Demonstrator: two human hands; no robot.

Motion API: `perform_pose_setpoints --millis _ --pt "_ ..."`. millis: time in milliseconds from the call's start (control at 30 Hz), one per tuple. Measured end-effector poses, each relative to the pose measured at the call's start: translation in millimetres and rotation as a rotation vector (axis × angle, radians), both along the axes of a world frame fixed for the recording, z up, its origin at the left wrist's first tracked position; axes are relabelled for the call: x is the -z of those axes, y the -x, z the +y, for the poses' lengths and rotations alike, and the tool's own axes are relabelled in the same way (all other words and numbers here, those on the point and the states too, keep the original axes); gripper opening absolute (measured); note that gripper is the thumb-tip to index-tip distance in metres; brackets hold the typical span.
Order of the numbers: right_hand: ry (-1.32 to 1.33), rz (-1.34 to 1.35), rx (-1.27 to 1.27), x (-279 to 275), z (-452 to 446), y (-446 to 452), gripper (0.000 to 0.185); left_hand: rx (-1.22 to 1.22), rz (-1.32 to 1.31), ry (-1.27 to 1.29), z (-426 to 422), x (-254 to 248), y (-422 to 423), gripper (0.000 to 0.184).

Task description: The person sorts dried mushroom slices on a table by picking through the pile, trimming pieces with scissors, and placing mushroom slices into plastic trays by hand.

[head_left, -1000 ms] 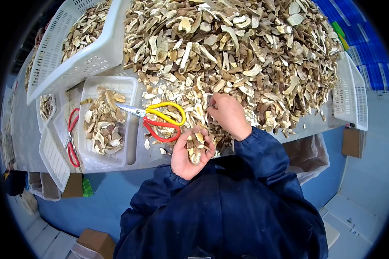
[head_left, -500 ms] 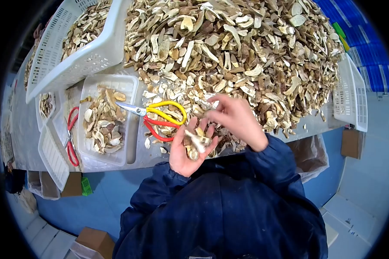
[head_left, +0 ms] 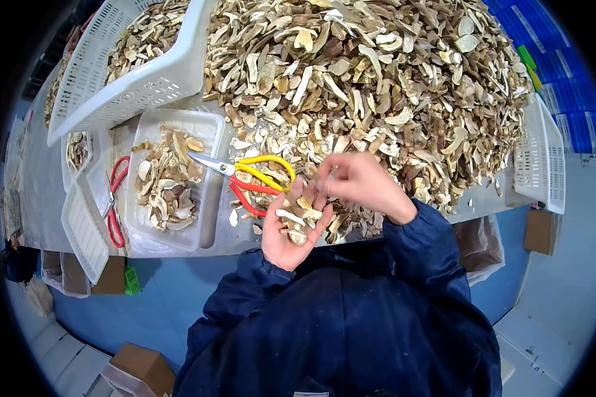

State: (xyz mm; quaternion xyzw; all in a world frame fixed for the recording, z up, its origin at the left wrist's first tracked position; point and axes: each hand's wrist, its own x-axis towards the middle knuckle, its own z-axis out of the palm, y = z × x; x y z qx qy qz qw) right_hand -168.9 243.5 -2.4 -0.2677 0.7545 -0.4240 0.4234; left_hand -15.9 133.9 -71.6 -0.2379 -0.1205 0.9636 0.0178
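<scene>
My left hand point(head_left: 282, 243) is palm up, its fingers cupped around several dried mushroom slices point(head_left: 297, 220). Just above those fingertips, my right hand point(head_left: 369, 184) reaches in with thumb and fingers bent together. Its fingertips are smeared by motion, and whatever they pinch cannot be made out. Beside my left hand lie scissors point(head_left: 250, 173) with one yellow and one red handle, their blades resting over the rim of a clear plastic tray point(head_left: 212, 142). Mushroom slices point(head_left: 169, 178) fill part of that tray. Behind both hands spreads a big heap of dried mushroom slices point(head_left: 377, 86).
Red-handled scissors point(head_left: 114, 202) lie left of the tray, near a white lid point(head_left: 85, 235). A white slotted basket point(head_left: 129, 92) of slices stands at the back left, another white basket point(head_left: 542, 155) at the right. A lined box point(head_left: 480, 248) sits below the table edge.
My right hand has moved slightly down and closer to my left fingers. The slices in my left palm lie differently. The whole view has shifted a little.
</scene>
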Motion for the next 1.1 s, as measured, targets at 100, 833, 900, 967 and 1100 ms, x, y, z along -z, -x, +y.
perform_pose_setpoints --millis 100,833,900,967,1100 --pt "-0.133 0.447 -0.027 7 -15 9 0.034 -0.014 0.004 0.03 1 -4 2 0.034" --pt "-0.194 0.913 0.123 45 -4 13 0.017 -0.001 0.056 -0.09 -1 -1 -2 0.028" --pt "-0.315 1.182 0.079 56 -21 14 0.012 -0.005 0.071 -0.1 -1 -1 -4 0.028" --pt "-0.514 1.178 -0.015 51 -33 10 0.009 -0.013 0.079 -0.092 -1 -2 -6 0.028" --pt "-0.158 1.122 0.093 64 -25 28 0.007 -0.029 0.109 -0.098 -4 5 -9 0.029"
